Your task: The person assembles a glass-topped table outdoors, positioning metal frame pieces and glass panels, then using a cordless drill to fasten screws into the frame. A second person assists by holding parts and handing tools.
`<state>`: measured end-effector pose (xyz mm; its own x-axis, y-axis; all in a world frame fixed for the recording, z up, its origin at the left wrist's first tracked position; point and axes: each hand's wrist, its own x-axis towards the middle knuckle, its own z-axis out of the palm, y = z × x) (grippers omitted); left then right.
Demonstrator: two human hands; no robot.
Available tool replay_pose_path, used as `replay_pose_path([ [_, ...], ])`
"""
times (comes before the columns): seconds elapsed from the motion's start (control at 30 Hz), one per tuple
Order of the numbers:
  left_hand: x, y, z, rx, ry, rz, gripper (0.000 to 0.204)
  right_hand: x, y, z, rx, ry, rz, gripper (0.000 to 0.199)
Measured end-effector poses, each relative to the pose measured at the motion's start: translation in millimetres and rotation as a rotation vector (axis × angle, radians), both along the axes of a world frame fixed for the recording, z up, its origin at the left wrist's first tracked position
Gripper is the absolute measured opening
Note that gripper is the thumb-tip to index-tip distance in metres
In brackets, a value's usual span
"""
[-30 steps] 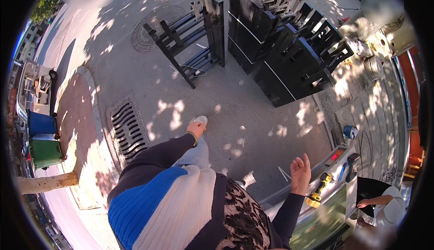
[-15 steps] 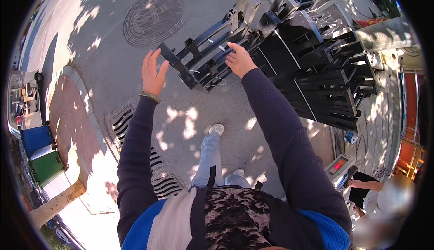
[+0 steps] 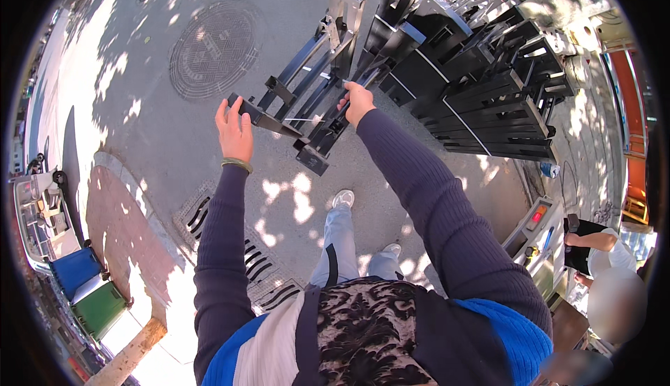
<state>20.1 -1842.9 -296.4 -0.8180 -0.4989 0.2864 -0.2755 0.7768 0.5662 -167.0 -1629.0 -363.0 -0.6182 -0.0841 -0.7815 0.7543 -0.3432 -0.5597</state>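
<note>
A black metal frame (image 3: 283,125) of parallel bars stands ahead of me on the grey pavement, with a bare silvery piece (image 3: 345,9) at its far end. My left hand (image 3: 236,131), wearing a bracelet, is at the frame's near left corner. Its fingers are stretched and apart, with the fingertips at the end of the crossbar; firm contact is hard to make out. My right hand (image 3: 358,103) is closed round a bar on the frame's right side. Its fingertips are partly hidden behind the bar.
Several more black metal frames (image 3: 481,107) lean stacked to the right. Left are a round manhole cover (image 3: 214,49), drain grates (image 3: 259,263), a kerb (image 3: 125,169), and blue (image 3: 72,273) and green bins (image 3: 101,309). A person (image 3: 601,243) is at the lower right beside a grey case (image 3: 534,229).
My right hand has closed on the frame's bar. My left hand has come to the frame's corner. The view has shifted, and the frame's near end is tilted differently.
</note>
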Motion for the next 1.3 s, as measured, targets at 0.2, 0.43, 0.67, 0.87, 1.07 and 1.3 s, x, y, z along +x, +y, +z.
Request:
replay_pose_path([
  [0.2, 4, 7, 3, -0.007, 0.041, 0.043, 0.038, 53, 154, 21, 0.107, -0.064, -0.043, 0.027],
  [0.43, -2, 6, -14, -0.065, 0.049, -0.005, 0.038, 139, 302, 123, 0.209, -0.073, 0.17, 0.048],
  [0.67, 0, 9, -22, -0.145, 0.011, 0.017, 0.04, 258, 430, 194, 0.303, -0.021, 0.173, 0.047],
  [0.87, -12, 100, 2, -0.334, 0.14, 0.051, 0.037, 378, 514, 263, 0.322, 0.012, -0.044, 0.046],
  [1.07, 64, 487, -38, 0.402, -0.595, -0.905, 0.076, 509, 583, 356, 0.385, 0.121, -0.195, 0.044],
  [1.3, 192, 743, -144, 0.521, -0.94, -0.794, 0.079, 649, 619, 452, 0.401, 0.326, -0.321, 0.046],
])
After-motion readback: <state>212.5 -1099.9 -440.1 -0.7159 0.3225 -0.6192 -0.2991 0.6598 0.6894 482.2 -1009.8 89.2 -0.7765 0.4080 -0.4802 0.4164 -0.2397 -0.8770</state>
